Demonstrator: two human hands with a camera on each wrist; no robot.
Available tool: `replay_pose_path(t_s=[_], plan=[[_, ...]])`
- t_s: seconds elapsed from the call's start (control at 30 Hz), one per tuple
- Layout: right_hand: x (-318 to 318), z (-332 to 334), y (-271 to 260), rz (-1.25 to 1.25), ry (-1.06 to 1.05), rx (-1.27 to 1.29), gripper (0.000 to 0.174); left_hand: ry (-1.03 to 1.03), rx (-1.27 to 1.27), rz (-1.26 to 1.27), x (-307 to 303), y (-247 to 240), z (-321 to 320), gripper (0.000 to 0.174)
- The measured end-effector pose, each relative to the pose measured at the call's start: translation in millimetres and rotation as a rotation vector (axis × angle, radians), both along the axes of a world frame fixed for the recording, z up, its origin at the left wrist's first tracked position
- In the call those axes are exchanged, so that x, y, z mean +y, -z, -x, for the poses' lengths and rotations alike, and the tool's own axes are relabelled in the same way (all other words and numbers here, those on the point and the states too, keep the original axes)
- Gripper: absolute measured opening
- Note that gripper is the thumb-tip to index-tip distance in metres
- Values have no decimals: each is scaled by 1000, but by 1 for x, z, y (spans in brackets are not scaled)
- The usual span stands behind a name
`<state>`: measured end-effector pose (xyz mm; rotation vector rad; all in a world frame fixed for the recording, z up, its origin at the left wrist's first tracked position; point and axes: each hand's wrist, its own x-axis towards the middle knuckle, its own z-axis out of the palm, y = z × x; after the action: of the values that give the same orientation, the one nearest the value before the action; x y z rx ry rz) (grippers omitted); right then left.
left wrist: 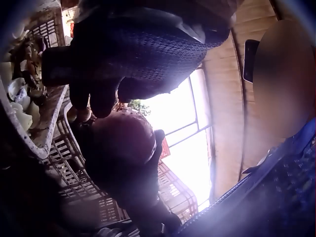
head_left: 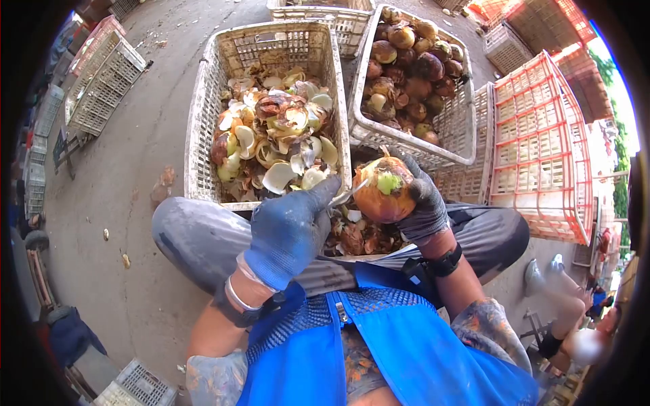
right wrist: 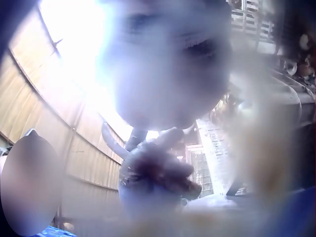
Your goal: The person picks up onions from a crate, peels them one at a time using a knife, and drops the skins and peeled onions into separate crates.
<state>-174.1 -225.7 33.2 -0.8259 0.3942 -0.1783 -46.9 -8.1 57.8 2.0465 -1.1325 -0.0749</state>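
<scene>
In the head view my left hand (head_left: 284, 233), in a blue glove, grips a small knife (head_left: 349, 193), its thin blade reaching to the onion. The handle is hidden in the glove. My right hand (head_left: 428, 206), in a dark glove, holds a large brown-yellow onion (head_left: 382, 196) from its right side; a pale green patch shows on top. The left wrist view has my left hand (left wrist: 143, 59) close above the onion (left wrist: 131, 136), which my right hand (left wrist: 123, 177) holds from below. Much of the right wrist view is blurred.
A crate (head_left: 196, 135) of peels and onion pieces (head_left: 277, 122) stands in front. To its right is a crate (head_left: 413, 139) of whole onions (head_left: 426, 68). More peels (head_left: 352, 237) lie between my legs. Red-netted crates (head_left: 542, 149) stand at right; another person (head_left: 569, 311) sits lower right.
</scene>
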Motion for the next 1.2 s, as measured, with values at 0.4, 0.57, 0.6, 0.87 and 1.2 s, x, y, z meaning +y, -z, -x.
replay_pose_path(t_s=[0.4, 0.57, 0.6, 0.87, 1.2], plan=[[17, -3, -17, -227, -280, 29, 74, 209, -295, -71, -5, 28, -26, 49], [22, -11, -27, 120, -126, 137, 67, 95, -327, 48, -18, 42, -24, 52], [25, -12, -30, 278, -62, 70, 67, -10, -334, -5, -19, 42, -19, 52], [42, -32, 1, 476, 26, 50, 78, -113, 340, 76, -18, 105, 7, 48], [23, -39, -13, 404, -186, 158, 82, -88, 939, 272, -4, 50, 4, 71]])
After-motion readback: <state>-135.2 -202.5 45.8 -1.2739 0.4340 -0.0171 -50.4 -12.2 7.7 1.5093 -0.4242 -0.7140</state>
